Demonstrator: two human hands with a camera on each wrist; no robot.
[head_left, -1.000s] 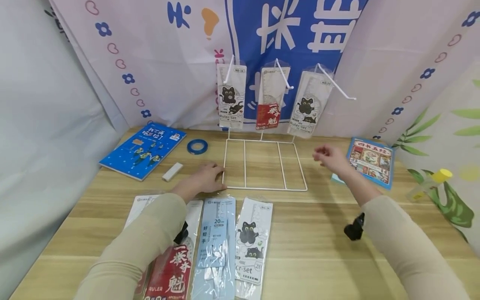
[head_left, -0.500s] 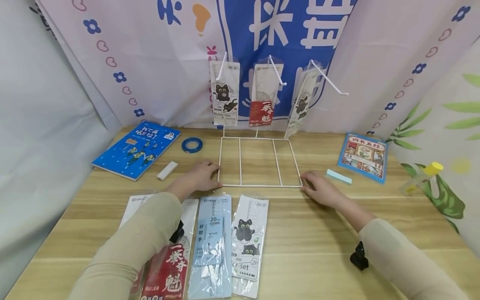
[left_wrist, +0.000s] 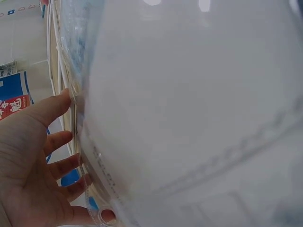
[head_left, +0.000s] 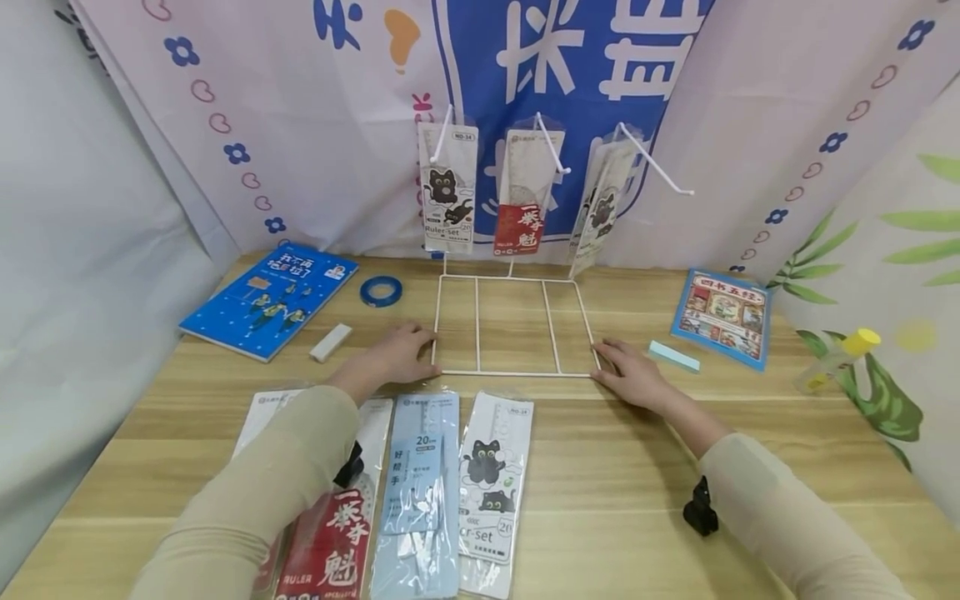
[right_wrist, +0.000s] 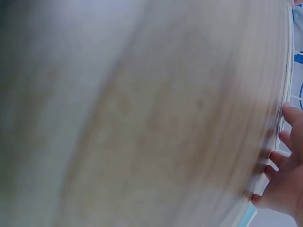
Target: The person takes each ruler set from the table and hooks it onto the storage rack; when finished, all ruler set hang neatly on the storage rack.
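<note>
A white wire display rack [head_left: 517,374] stands on the table, its base frame flat and three hooks rising at the back. Ruler-set packs hang from the hooks: a black-cat pack [head_left: 448,192] on the left, a red-and-white pack [head_left: 528,196] in the middle, and black-cat packaging [head_left: 602,200] turned edgewise on the right. My left hand [head_left: 396,357] rests on the table with its fingertips at the base's left side. At the opposite side lie the fingertips of my right hand [head_left: 633,377], near the front corner. In both wrist views the fingers are spread and loosely extended.
In front lie a red ruler pack [head_left: 330,533], a light-blue ruler pack [head_left: 414,500] and a cat ruler pack [head_left: 491,492]. Around the rack are a blue book [head_left: 270,300], blue tape [head_left: 381,291], a white eraser [head_left: 331,342], a teal block [head_left: 674,357], another book [head_left: 722,317] and a yellow-capped bottle [head_left: 840,358].
My right hand has come down from the air right of the rack to its base's right side. The right-hand pack has swung edgewise. My left hand stays at the left side.
</note>
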